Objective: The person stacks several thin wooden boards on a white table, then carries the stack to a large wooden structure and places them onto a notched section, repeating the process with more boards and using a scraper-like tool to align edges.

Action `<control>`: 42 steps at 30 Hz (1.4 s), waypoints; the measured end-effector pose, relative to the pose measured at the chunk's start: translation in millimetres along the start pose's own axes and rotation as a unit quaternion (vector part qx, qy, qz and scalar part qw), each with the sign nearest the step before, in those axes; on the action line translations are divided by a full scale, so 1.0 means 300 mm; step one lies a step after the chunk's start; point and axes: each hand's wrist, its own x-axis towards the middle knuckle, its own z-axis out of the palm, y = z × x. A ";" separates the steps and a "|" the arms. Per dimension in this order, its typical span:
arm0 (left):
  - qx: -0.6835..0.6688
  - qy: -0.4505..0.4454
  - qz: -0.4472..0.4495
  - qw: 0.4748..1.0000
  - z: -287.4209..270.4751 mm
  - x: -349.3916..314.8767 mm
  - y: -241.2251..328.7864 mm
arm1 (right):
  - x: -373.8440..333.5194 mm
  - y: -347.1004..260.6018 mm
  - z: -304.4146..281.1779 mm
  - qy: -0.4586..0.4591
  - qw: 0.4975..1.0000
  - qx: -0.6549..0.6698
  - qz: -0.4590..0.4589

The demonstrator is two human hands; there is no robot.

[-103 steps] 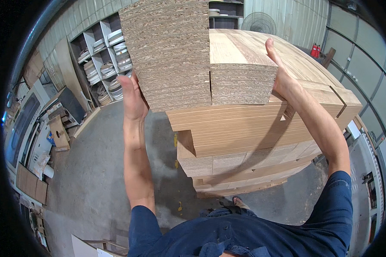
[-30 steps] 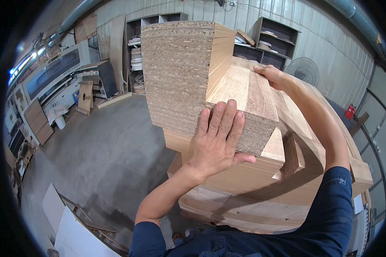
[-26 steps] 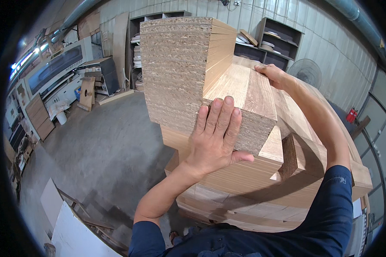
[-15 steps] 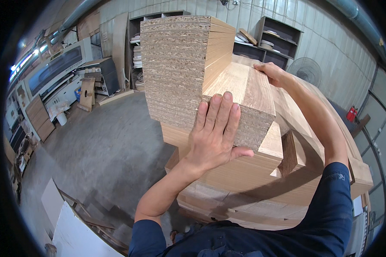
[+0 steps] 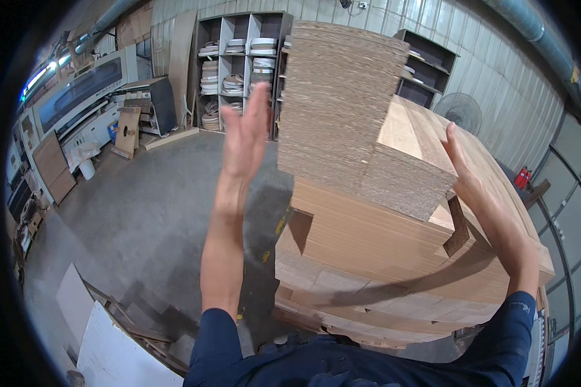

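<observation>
A tall stack of wood-faced chipboard panels (image 5: 336, 106) shows its rough cut ends toward me. Against its right side lies a lower stack of the same panels (image 5: 407, 184), with light wood-grain tops. Both rest on a broad pile of boards (image 5: 368, 232). My left hand (image 5: 245, 138) is raised in the air to the left of the tall stack, apart from it, fingers stretched and thumb out. At the right side of the lower stack is my right hand (image 5: 463, 164), fingers straight; whether it touches the panels I cannot tell.
Behind stands a grey shelf (image 5: 223, 61) of rolled edge strips, with another dark shelf (image 5: 426, 64) and a fan (image 5: 458, 111) further right. A large machine (image 5: 84, 103) fills the far left. White panels (image 5: 119, 348) lean at lower left. Grey concrete floor (image 5: 155, 213) spreads left.
My left hand has left the panel ends and swung up and left. My right hand has come back from the far top edge to the near right side. The view has shifted left.
</observation>
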 end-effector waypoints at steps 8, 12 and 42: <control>-0.184 -0.195 -0.060 0.962 0.074 0.105 -0.097 | -0.234 -0.057 0.341 -0.012 0.973 0.227 -0.040; -0.199 -0.208 -0.083 0.954 0.043 0.112 -0.123 | -0.209 -0.042 0.330 -0.140 0.956 0.251 -0.060; 0.058 0.056 0.033 0.996 0.082 -0.119 0.076 | -0.252 -0.221 0.170 0.193 0.973 0.101 -0.081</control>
